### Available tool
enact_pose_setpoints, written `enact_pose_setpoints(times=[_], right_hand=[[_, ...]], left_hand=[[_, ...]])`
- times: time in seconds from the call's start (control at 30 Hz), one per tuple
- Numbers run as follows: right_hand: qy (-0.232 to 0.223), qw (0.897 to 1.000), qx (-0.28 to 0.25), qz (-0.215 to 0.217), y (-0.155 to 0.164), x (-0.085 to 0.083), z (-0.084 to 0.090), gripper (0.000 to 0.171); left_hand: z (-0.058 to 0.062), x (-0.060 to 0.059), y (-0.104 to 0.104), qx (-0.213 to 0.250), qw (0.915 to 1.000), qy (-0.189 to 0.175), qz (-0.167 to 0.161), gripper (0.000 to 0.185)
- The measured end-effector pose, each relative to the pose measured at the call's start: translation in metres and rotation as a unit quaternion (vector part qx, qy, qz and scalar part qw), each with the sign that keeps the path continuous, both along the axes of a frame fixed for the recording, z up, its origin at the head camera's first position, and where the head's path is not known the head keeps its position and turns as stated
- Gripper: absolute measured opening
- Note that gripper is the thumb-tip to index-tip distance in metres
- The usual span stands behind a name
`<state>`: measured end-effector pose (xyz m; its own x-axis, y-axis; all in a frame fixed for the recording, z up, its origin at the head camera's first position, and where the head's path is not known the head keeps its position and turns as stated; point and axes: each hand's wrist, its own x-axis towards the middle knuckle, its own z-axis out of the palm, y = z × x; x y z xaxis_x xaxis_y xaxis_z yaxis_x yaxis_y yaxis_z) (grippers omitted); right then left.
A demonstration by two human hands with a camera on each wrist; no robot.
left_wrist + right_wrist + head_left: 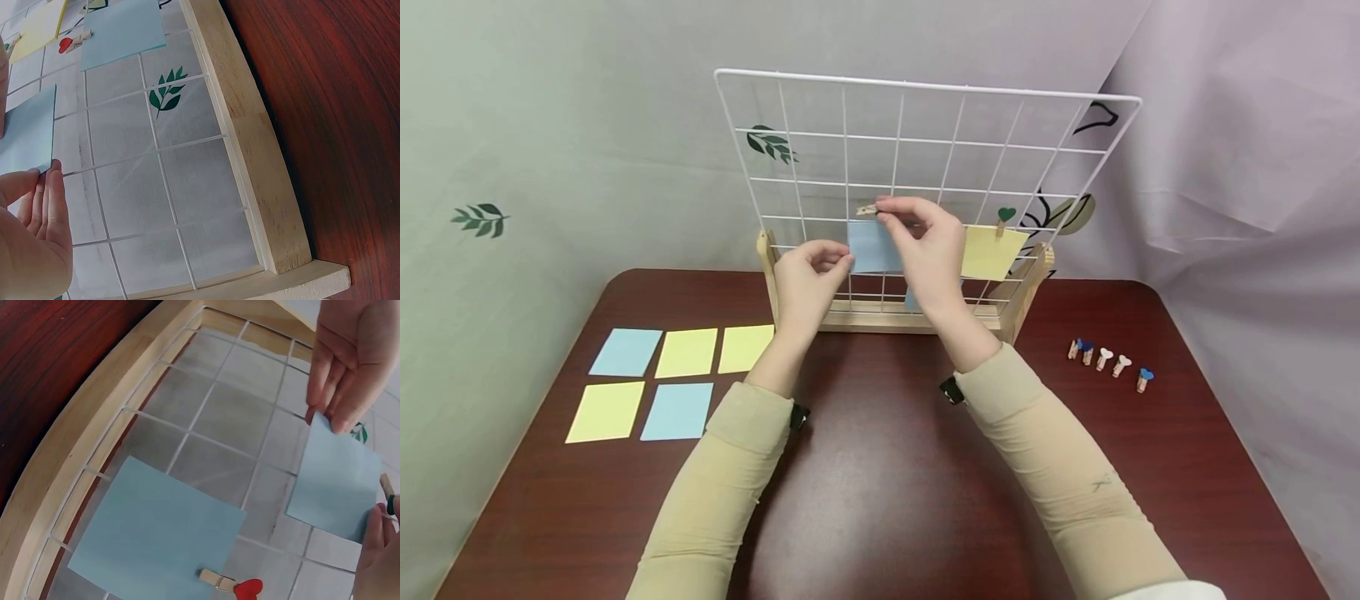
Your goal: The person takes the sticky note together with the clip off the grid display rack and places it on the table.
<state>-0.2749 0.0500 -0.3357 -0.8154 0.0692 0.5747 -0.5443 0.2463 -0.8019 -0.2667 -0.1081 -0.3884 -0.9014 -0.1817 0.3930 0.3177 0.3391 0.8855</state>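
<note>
- My left hand (808, 275) pinches the blue note's (872, 247) lower corner against the grid (925, 137).
- My right hand (928, 250) pinches a peg (867, 210) at the note's top edge.

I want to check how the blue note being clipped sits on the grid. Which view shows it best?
The right wrist view: the blue note shows almost whole against the wire grid, held by the left hand. The head view shows it half hidden behind hands; the left wrist view shows one cropped corner.
</note>
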Motion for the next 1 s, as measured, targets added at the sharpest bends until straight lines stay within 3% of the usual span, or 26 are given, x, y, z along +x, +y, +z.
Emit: enact_pose_setpoints(times=[0.43,1.0], right_hand=[[-0.013,0.998,-0.064,-0.011,0.008,0.018,0.001,0.011],[-0.031,0.998,-0.053,0.001,0.034,0.031,-0.008,0.011]], left_hand=[[0.001,0.001,-0.002,-0.010,0.9999,-0.002,0.008,0.014],[-0.003,0.022,-0.015,-0.008,0.9998,-0.014,-0.013,0.013]])
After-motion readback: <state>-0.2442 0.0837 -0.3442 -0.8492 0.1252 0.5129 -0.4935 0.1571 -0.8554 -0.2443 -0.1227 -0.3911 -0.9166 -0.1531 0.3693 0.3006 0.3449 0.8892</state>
